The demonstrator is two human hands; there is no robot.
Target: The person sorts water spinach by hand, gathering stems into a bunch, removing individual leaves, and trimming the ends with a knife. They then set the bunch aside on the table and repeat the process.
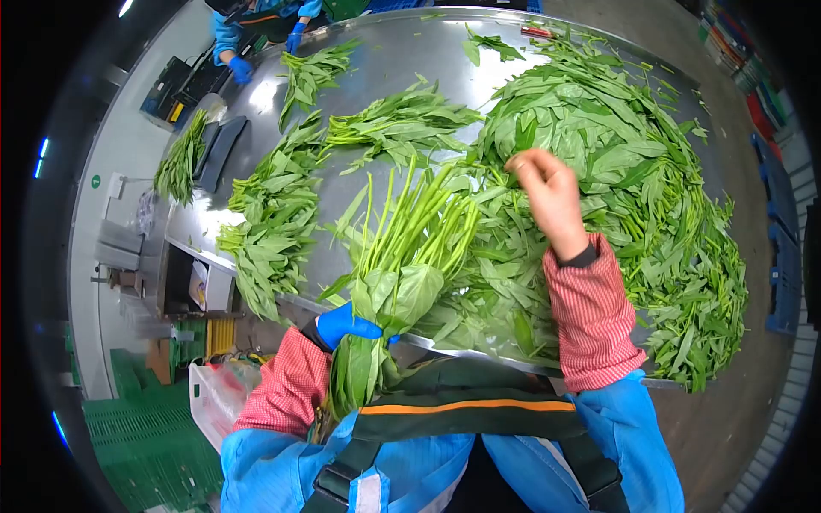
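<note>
My left hand (349,325), in a blue glove, is wrapped round the leafy part of a bunch of green stems (402,248) at the table's near edge. The pale stems of this bunch fan upward, away from me. My bare right hand (549,192) is over the left side of a large heap of leafy greens (581,128). Its fingers are curled together near a few leaves and thin stems; what they pinch, if anything, is too small to make out.
Several bunches (274,214) lie on the metal table (376,68) to the left. A red-handled tool (536,32) rests at the far edge. Another person's gloved hand (240,69) is at the far left. Below stand a white crate (209,402) and green crates (137,453).
</note>
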